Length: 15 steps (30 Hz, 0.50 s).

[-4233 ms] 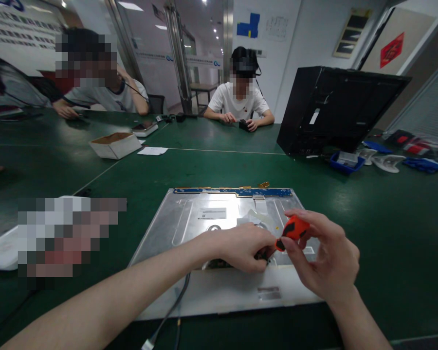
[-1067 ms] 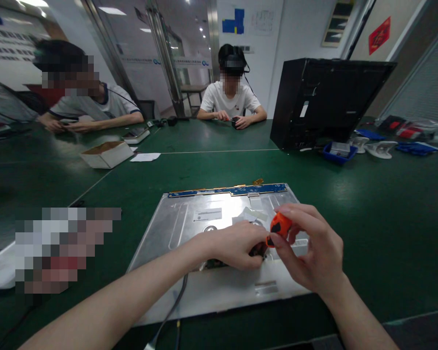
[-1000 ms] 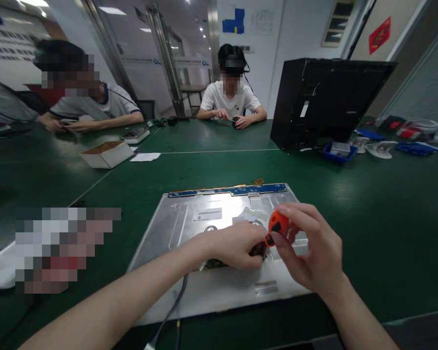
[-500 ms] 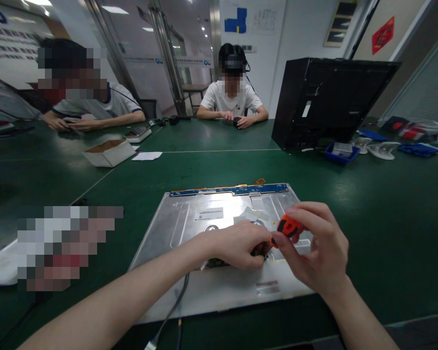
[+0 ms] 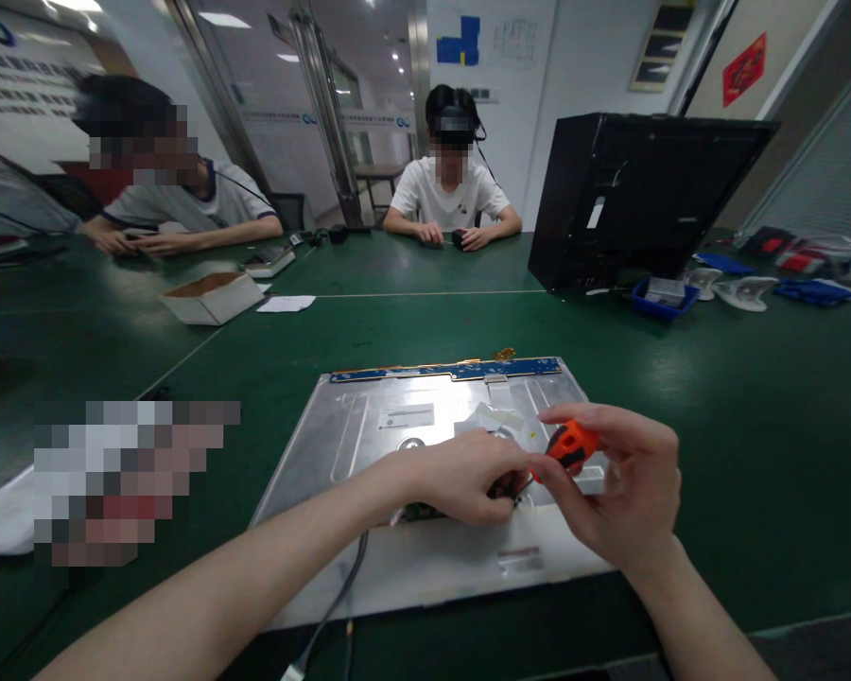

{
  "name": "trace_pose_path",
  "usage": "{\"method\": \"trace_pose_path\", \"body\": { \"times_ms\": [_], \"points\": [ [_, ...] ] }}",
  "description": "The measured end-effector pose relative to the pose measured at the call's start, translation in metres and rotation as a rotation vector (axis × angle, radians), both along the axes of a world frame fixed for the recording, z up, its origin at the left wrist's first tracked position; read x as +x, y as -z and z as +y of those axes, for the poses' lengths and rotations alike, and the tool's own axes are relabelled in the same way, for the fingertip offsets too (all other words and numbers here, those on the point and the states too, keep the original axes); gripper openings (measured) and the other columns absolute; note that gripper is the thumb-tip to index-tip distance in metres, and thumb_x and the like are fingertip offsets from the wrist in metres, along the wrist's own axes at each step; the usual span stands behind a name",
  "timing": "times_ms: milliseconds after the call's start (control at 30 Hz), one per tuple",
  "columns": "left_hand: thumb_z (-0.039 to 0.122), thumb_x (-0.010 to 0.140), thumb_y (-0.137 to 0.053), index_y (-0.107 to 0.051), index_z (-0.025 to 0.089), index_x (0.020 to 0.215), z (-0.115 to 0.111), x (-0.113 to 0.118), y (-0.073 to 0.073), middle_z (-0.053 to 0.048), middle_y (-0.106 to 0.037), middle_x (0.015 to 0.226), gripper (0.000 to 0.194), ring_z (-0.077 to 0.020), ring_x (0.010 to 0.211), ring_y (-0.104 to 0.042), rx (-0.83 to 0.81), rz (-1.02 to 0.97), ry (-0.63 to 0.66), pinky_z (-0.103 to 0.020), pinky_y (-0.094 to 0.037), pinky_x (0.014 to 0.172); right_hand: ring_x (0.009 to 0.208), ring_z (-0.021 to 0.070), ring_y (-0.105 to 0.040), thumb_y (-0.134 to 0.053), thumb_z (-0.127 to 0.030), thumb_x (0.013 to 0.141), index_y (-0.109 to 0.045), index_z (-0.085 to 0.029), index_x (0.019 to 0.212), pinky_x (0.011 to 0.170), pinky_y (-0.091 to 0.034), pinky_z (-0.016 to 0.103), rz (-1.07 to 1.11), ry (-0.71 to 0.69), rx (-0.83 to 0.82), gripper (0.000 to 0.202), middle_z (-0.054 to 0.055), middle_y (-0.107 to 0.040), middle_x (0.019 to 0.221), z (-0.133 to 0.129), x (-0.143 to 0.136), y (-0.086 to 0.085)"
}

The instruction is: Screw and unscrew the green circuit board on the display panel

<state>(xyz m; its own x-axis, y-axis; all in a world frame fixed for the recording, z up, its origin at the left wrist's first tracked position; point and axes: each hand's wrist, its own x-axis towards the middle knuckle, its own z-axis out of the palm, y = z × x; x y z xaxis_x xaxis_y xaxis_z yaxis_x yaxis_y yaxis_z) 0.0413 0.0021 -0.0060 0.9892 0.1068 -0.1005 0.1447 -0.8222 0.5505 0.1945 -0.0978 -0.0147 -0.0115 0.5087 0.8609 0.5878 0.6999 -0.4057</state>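
A flat metal display panel (image 5: 347, 426) lies on the green table, with a blue circuit strip (image 5: 446, 372) along its far edge. My right hand (image 5: 631, 487) grips the orange and black handle of a screwdriver (image 5: 576, 445) between thumb and fingers. Its thin shaft slants down-left to the fingers of my left hand (image 5: 464, 473). Those fingers are curled down over a green circuit board (image 5: 422, 513) on the panel; what they pinch is hidden. A grey cable (image 5: 358, 563) runs from the board toward the near edge.
A black monitor (image 5: 645, 199) stands at the back right, near a blue tray (image 5: 663, 298). To the left are an open box (image 5: 213, 301) and a paper sheet (image 5: 287, 304). One person (image 5: 450, 199) sits opposite, another person (image 5: 213, 203) at the left.
The screwdriver handle has turned and shifted slightly right and down in my right hand, whose fingers have moved. More of the shaft shows. My left hand stays in place.
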Motion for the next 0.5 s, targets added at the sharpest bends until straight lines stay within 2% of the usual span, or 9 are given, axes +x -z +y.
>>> {"method": "trace_pose_path", "body": {
  "times_ms": [267, 500],
  "points": [
    [0.012, 0.075, -0.061, -0.043, 0.018, 0.071, 0.0, 0.001, 0.001, 0.005, -0.045, 0.066, 0.02, -0.0108, 0.059, -0.044, 0.012, -0.038, -0.001, -0.024, -0.036, 0.056, 0.087, 0.0177, -0.065, -0.068, -0.01, 0.08, -0.044, -0.021, 0.128, 0.056, -0.055, 0.026, -0.096, 0.028, 0.023, 0.054, 0.008, -0.062, 0.106, 0.002, 0.001, -0.006],
    [0.013, 0.075, -0.06, -0.046, 0.018, 0.072, 0.001, 0.002, 0.002, 0.004, -0.048, 0.068, 0.015, -0.0119, 0.06, -0.046, 0.037, -0.022, 0.011, -0.024, -0.038, 0.056, 0.064, 0.01, -0.057, -0.059, -0.012, 0.087, -0.052, -0.021, 0.125, 0.049, -0.051, 0.024, -0.145, 0.119, 0.021, 0.04, 0.007, -0.058, 0.105, 0.001, 0.001, -0.012]
  ]
}}
